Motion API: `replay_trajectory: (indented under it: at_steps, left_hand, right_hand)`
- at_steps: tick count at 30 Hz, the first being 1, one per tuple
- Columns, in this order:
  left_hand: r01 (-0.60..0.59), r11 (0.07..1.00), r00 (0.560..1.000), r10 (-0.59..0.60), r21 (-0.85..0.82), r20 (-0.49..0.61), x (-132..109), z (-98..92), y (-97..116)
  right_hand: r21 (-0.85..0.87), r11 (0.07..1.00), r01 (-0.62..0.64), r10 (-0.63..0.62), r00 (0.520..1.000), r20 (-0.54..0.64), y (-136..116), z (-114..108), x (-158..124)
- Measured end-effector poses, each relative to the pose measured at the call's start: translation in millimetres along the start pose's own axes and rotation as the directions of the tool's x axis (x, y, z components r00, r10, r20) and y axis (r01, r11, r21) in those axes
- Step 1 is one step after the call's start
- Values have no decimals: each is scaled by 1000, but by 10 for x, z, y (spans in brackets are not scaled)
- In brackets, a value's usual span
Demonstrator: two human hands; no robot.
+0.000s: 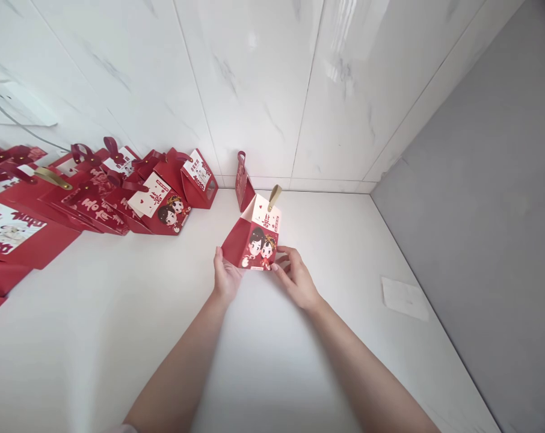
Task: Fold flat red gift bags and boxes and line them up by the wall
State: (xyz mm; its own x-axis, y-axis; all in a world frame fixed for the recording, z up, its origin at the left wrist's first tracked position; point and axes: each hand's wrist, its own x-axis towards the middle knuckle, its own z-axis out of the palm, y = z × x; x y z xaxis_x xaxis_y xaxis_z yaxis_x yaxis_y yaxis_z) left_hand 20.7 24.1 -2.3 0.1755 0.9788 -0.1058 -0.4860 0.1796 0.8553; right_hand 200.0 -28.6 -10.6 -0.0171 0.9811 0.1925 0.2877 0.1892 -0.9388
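Note:
A red and white gift box (260, 240) with two cartoon figures on its front and a gold strap on top is held between my hands. My left hand (226, 275) supports its lower left side, thumb up against the red side panel. On the other side, my right hand (296, 278) grips the lower right corner with thumb and fingers. Just behind the held box, a smaller-looking red box (243, 184) with a dark red strap stands near the wall, partly hidden by it.
Several red gift boxes (92, 195) with straps crowd the left side of the white table (164, 337). Marbled wall tiles (254, 90) rise behind, and a grey surface (480, 180) borders the right. A flat whitish rectangle (405, 298) lies at the right. A cable hangs at upper left.

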Motion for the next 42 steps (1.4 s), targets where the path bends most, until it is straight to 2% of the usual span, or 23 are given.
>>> replay_trajectory:
  at_steps: [3,5,7,12,15,18,22,26,31,34,37,42]
  left_hand:
    - [174,980,981,-163,-100,107,18,11,74]
    - [209,973,972,-195,-99,135,29,21,88]
    - [180,982,976,-171,-54,131,34,28,71]
    - [27,994,996,-37,110,85,-15,40,-2]
    - [-10,995,985,-6,95,171,-49,50,-3]
    - [20,994,982,-40,107,186,-46,58,14]
    - [97,995,990,-100,33,97,-6,61,44]
    - [150,986,987,-146,-67,61,20,30,72]
    - [158,984,986,-152,-87,69,33,-17,67]
    - [159,987,983,-155,-32,99,30,-31,57]
    - [163,986,968,-167,37,187,18,-55,54]
    - [172,980,933,-193,95,302,2,-113,62]
  right_hand:
    - [8,1000,3,-3,998,57,-27,-24,2]
    - [34,999,-2,-2,994,113,-52,-50,-6]
    - [89,996,-8,-2,994,112,-65,-66,-8]
    - [150,989,4,-1,1000,-25,-6,-42,37]
    - [153,988,-10,23,996,-80,41,-25,61]
    - [203,979,-22,39,996,-80,60,-37,61]
    - [279,960,-38,24,998,53,64,-72,49]
    - [261,965,-2,-23,995,94,82,-81,39]
    - [219,975,37,-61,992,107,125,-52,33]
    - [209,977,31,-50,995,85,114,-27,40]
    - [244,970,6,-23,998,66,75,-23,52]
    - [271,959,-86,85,996,15,70,-58,55]
